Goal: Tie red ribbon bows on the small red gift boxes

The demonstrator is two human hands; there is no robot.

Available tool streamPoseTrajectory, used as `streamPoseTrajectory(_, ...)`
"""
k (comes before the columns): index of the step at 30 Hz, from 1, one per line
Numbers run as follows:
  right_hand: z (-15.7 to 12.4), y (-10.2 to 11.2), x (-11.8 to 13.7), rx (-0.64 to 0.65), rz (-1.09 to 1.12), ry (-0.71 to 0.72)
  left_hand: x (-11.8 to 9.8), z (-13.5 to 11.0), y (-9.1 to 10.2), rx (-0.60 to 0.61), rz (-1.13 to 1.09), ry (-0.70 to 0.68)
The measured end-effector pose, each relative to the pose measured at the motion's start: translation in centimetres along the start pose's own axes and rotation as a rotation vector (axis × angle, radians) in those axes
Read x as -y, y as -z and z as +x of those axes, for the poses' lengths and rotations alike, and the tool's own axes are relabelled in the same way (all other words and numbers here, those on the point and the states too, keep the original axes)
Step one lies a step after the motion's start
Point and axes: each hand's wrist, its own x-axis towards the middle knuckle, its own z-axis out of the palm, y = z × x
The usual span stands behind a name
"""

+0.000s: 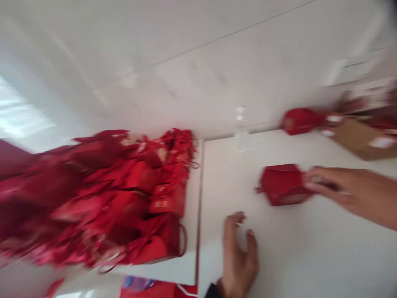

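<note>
My right hand (344,189) reaches in from the right, its fingers closed on one end of a small red gift box (283,184) that sits low over the white table (310,248). Lower down, my left hand (238,256) rests on the same table with its fingers apart and nothing in it. The whole view is smeared by motion.
A large heap of red gift boxes (108,194) with cord handles covers the left table. A clear bottle (241,128) stands at the table's far edge. At far right lies another red box (300,121), with what looks like another person's fingertips (331,125) beside it and a brown carton (361,138).
</note>
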Motion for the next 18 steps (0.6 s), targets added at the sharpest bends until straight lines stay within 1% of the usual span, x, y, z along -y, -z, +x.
streamPoseTrajectory(1,0.2,2.5,0.4,0.084,-0.104,0.012,0.1,0.1,0.2,-0.002,0.009,-0.033)
streamPoseTrajectory(2,0.1,4.5,1.0,0.208,-0.188,0.02,0.2,0.4,0.3,-0.021,0.018,-0.08)
streamPoseTrajectory(3,-0.3,5.9,1.5,0.343,-0.25,0.016,0.4,0.8,0.3,-0.03,0.03,-0.112)
streamPoseTrajectory(4,-0.8,6.9,1.9,0.439,-0.297,-0.009,0.6,1.2,0.3,-0.033,0.034,-0.15)
streamPoseTrajectory(5,-1.5,7.6,1.8,0.488,-0.326,-0.053,0.6,1.5,0.2,-0.032,0.025,-0.157)
streamPoseTrajectory(6,-2.4,8.2,1.3,0.454,-0.35,-0.112,0.6,1.6,0.0,-0.024,0.009,-0.129)
streamPoseTrajectory(7,-3.4,8.9,0.4,0.342,-0.402,-0.188,0.4,1.6,0.0,-0.008,-0.009,-0.099)
streamPoseTrajectory(9,-5.7,10.9,-2.2,0.194,-0.51,-0.309,-0.2,1.4,-0.1,0.024,-0.024,-0.046)
streamPoseTrajectory(11,-7.6,13.5,-5.3,0.083,-0.601,-0.396,-0.8,1.1,-0.1,0.036,-0.015,-0.039)
streamPoseTrajectory(13,-9.0,15.7,-8.0,0.042,-0.652,-0.452,-1.3,1.1,-0.1,0.029,0.003,-0.028)
streamPoseTrajectory(14,-9.4,16.4,-9.0,0.029,-0.674,-0.47,-1.4,1.1,-0.1,0.026,0.009,-0.013)
streamPoseTrajectory(16,-10.0,17.1,-10.5,0.015,-0.711,-0.494,-1.3,1.3,-0.1,0.031,0.023,0.011)
streamPoseTrajectory(18,-10.3,17.0,-11.4,0.011,-0.73,-0.513,-1.0,1.5,-0.1,0.032,0.044,-0.001)
